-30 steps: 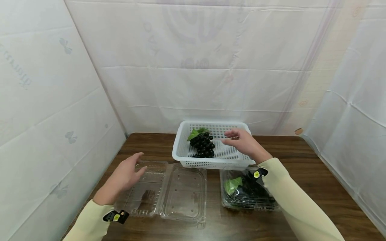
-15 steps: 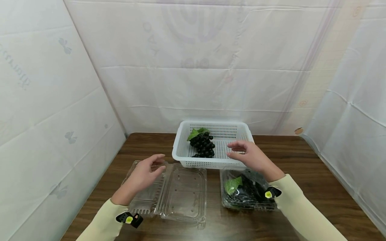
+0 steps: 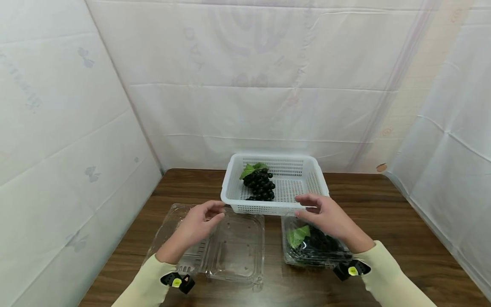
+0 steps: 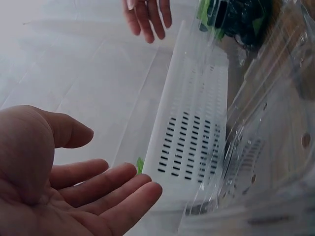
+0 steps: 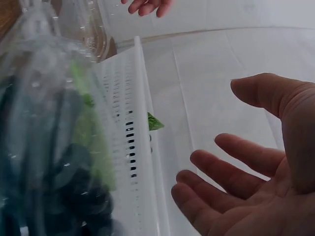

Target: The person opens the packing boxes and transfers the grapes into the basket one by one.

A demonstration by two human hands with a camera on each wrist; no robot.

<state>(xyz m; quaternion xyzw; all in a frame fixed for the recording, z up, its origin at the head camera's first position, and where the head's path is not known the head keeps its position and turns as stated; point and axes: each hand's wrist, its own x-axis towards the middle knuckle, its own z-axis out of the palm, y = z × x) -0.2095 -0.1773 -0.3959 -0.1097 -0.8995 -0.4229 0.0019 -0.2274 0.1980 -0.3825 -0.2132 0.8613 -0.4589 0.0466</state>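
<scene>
My left hand (image 3: 197, 224) hovers over the open clear plastic clamshell box (image 3: 239, 251), its fingers relaxed and holding nothing. Above the near right side of the white basket (image 3: 264, 209) and the filled box is my right hand (image 3: 327, 215), also empty with fingers loosely bent. A bunch of dark grapes (image 3: 261, 185) with green leaves (image 3: 249, 170) lies in the basket's left half. The closed clear clamshell (image 3: 303, 258), holding dark grapes and a green leaf (image 3: 298, 236), sits at the right, partly covered by the right hand. Both wrist views show spread, empty fingers.
A brown wooden table (image 3: 299, 288) carries everything. A white sheet (image 3: 245, 106) hangs right behind the basket, and more sheeting closes in the left and right sides. The open clamshell lies just in front of the basket's left part.
My left hand has moved right, from the clamshell's left half toward its middle. My right hand has drawn back from inside the basket toward its near edge and the filled box.
</scene>
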